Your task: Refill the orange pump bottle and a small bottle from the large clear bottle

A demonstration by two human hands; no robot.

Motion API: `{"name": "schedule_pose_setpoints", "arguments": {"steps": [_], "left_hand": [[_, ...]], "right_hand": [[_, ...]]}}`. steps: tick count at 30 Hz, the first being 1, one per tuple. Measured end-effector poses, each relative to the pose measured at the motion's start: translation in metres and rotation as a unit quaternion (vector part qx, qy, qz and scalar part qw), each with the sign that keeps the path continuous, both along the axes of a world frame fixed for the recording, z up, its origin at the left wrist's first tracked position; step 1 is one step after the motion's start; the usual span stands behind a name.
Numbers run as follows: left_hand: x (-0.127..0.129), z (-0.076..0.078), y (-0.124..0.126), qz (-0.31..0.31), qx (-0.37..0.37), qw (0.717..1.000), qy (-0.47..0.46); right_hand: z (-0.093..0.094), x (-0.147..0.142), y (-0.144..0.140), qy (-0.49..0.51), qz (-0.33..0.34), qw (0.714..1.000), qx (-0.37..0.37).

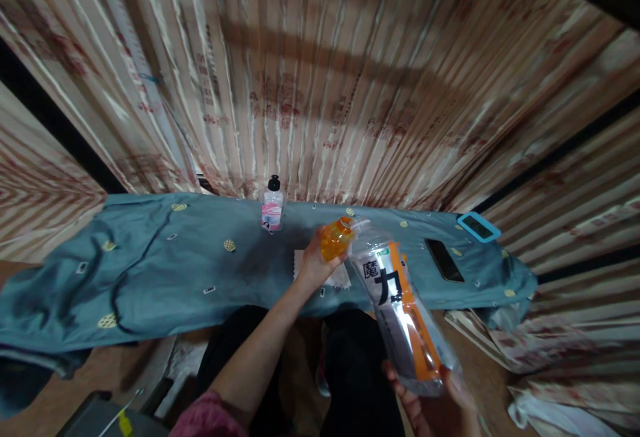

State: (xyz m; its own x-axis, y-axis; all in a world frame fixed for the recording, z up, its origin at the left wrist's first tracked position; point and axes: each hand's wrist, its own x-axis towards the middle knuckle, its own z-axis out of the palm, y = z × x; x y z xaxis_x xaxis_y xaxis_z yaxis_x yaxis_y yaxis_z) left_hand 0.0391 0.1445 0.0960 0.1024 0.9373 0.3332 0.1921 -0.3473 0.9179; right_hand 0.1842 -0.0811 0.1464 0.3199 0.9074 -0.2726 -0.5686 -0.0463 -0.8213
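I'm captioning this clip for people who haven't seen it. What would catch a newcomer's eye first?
The big clear bottle with the orange label, tilted mid-frame: the right hand grips its base, the left hand its orange cap. Behind lies a teal cloth with a small black-capped bottle standing on it, and two phones at right.

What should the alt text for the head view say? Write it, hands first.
The right hand holds the base of a large clear bottle with an orange label, while the left hand grips its orange cap. Behind, a blue cloth bears a small black-capped bottle and a dark phone.
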Motion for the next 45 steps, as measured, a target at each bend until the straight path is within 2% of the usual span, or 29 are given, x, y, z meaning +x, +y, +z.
{"name": "schedule_pose_setpoints", "arguments": {"steps": [6,10,13,16,20,23,25,27,29,31,34,38,42,45], "left_hand": [[-0.001,-0.003,-0.002,-0.022,0.004,1.000,-0.016],[0.002,-0.007,0.002,0.004,-0.009,0.999,-0.033],[-0.005,-0.002,-0.007,0.037,-0.012,0.998,-0.048],[-0.021,0.008,-0.037,0.037,-0.017,0.992,-0.116],[-0.039,0.020,-0.096,-0.051,-0.068,0.954,-0.289],[-0.044,0.029,-0.135,-0.096,-0.101,0.932,-0.334],[-0.049,0.034,-0.149,-0.066,-0.141,0.933,-0.323],[-0.056,0.036,-0.154,-0.004,-0.183,0.933,-0.310],[-0.065,0.033,-0.151,0.057,-0.203,0.930,-0.300],[-0.076,0.028,-0.143,0.104,-0.192,0.931,-0.293],[-0.092,0.022,-0.128,0.148,-0.156,0.934,-0.285],[-0.109,0.023,-0.100,0.184,-0.083,0.953,-0.224],[-0.129,0.020,-0.063,0.220,-0.030,0.961,-0.162],[-0.147,0.009,-0.037,0.281,-0.036,0.956,-0.074]], "right_hand": [[-0.004,0.001,0.015,0.106,-0.026,0.994,0.013],[-0.006,0.002,0.017,0.183,0.015,0.983,0.028],[-0.008,0.001,0.017,0.202,0.054,0.977,0.038],[-0.013,-0.005,0.019,0.192,0.083,0.976,0.056],[-0.027,-0.025,0.028,0.198,0.114,0.972,0.055],[-0.042,-0.044,0.036,0.209,0.170,0.962,0.046],[-0.054,-0.055,0.041,0.210,0.218,0.952,0.044],[-0.066,-0.065,0.047,0.208,0.268,0.940,0.048],[-0.075,-0.075,0.056,0.205,0.314,0.926,0.055],[-0.081,-0.086,0.066,0.203,0.346,0.914,0.055],[-0.085,-0.102,0.087,0.198,0.379,0.903,0.035],[-0.086,-0.115,0.107,0.161,0.393,0.905,0.008],[-0.083,-0.108,0.098,0.071,0.361,0.930,0.001],[-0.080,-0.081,0.078,-0.013,0.338,0.941,0.005]]}}
